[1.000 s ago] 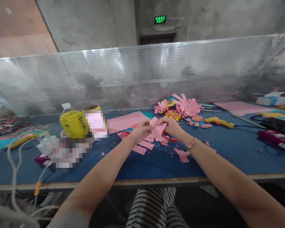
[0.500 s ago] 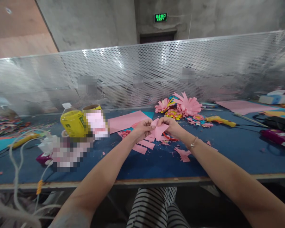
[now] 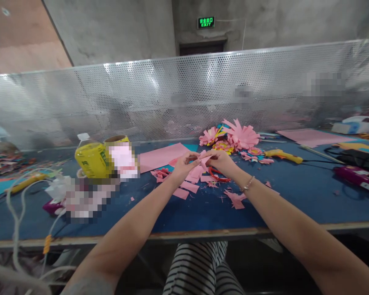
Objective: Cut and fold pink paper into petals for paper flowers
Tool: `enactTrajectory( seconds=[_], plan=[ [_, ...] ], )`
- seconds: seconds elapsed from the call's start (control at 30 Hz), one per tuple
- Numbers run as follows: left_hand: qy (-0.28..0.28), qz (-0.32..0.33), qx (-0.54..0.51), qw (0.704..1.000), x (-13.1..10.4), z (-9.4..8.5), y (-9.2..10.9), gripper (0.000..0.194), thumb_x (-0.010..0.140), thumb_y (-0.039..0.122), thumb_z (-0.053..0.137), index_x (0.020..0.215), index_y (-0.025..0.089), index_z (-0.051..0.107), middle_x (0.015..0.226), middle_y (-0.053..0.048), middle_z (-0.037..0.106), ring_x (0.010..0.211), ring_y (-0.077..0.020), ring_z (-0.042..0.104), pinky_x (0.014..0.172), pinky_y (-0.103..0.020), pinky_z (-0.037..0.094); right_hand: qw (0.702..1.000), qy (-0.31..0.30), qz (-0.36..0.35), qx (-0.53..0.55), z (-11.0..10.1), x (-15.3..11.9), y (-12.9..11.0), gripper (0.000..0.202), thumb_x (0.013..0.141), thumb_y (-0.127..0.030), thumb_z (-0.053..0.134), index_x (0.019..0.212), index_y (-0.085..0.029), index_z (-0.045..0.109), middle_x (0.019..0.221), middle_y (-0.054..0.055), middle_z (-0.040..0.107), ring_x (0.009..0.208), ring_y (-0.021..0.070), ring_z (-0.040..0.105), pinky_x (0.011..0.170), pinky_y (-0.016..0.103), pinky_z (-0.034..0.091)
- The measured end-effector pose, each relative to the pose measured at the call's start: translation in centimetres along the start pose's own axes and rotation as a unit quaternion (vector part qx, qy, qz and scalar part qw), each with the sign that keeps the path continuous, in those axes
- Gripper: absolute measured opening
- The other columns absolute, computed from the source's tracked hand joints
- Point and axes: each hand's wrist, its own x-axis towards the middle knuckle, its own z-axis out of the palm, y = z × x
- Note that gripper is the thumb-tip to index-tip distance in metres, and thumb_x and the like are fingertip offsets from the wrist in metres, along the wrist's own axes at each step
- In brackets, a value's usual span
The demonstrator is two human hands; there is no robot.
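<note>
Between my two hands, above the blue table (image 3: 172, 213), is a small piece of pink paper (image 3: 205, 161), creased or folded. My left hand (image 3: 186, 164) pinches its left side; my right hand (image 3: 219, 161) has fingers closed on the right side. Just below my right hand lies a red-handled tool (image 3: 219, 177), partly hidden, perhaps scissors. Cut pink paper strips (image 3: 189, 187) and small scraps are scattered under and in front of my hands. Behind them rests a large pink paper sheet (image 3: 160, 157). Pink paper flowers (image 3: 241, 135) stand beyond my right hand.
A yellow glue gun (image 3: 283, 155) lies to the right, its cord running to a purple power strip (image 3: 358, 178). At left are a yellow-labelled bottle (image 3: 94, 159), another yellow glue gun (image 3: 29, 183) and white cables (image 3: 17, 221). A perforated metal screen (image 3: 160, 98) borders the back.
The pink paper, earlier spread flatter between my fingers, now looks folded and narrower. My hands have drawn slightly closer together, and more of the red-handled tool shows. The view has shifted a little.
</note>
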Motion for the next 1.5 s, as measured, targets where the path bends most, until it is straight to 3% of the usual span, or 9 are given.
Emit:
enactTrajectory(
  seconds=[0.2,0.4,0.53,1.07,1.5],
  plan=[
    [0.061,0.019,0.026,0.998,0.2,0.2,-0.1,0.024,0.057,0.023,0.065,0.079,0.016,0.060,0.097,-0.006,0.057,0.096,-0.0165,0.050,0.083,-0.031,0.038,0.997,0.013,-0.066,-0.047,0.1,0.0,0.6,0.025,0.058,-0.007,0.047,0.073,-0.017,0.064,0.066,-0.001,0.057,0.059,0.0094,0.050,0.055,0.022,0.039],
    [0.080,0.028,0.053,0.995,-0.2,0.9,0.3,0.022,0.059,0.024,0.063,0.080,0.017,0.063,0.092,-0.006,0.061,0.091,-0.0155,0.054,0.085,-0.032,0.039,0.996,0.067,-0.046,-0.048,0.7,-0.1,0.5,0.039,0.057,-0.003,0.044,0.092,-0.016,0.054,0.054,-0.005,0.049,0.046,0.0074,0.041,0.045,0.020,0.032],
    [0.105,0.005,0.049,0.993,-0.3,1.3,0.7,0.019,0.059,0.024,0.064,0.076,0.016,0.064,0.091,-0.006,0.063,0.090,-0.0160,0.055,0.086,-0.033,0.039,0.998,0.055,-0.036,-0.012,0.8,-0.1,0.6,0.048,0.058,-0.004,0.046,0.103,-0.018,0.043,0.051,-0.007,0.048,0.045,0.0091,0.043,0.045,0.021,0.033],
    [0.141,-0.032,0.038,0.989,-0.2,1.3,0.8,0.023,0.057,0.025,0.065,0.078,0.015,0.066,0.086,-0.007,0.066,0.085,-0.0177,0.058,0.082,-0.034,0.041,0.998,0.036,0.009,0.043,0.7,0.0,0.8,0.025,0.065,-0.014,0.045,0.089,-0.017,0.048,0.051,-0.006,0.048,0.046,0.0076,0.045,0.046,0.020,0.035],
    [0.147,-0.047,-0.019,0.988,-0.1,1.4,0.2,0.023,0.055,0.026,0.067,0.076,0.018,0.067,0.081,-0.004,0.067,0.079,-0.0159,0.058,0.080,-0.033,0.041,0.990,0.098,0.018,0.103,1.1,0.0,0.0,0.017,0.059,-0.016,0.053,0.076,-0.017,0.052,0.057,-0.003,0.053,0.053,0.0090,0.050,0.052,0.023,0.043]
  ],
)
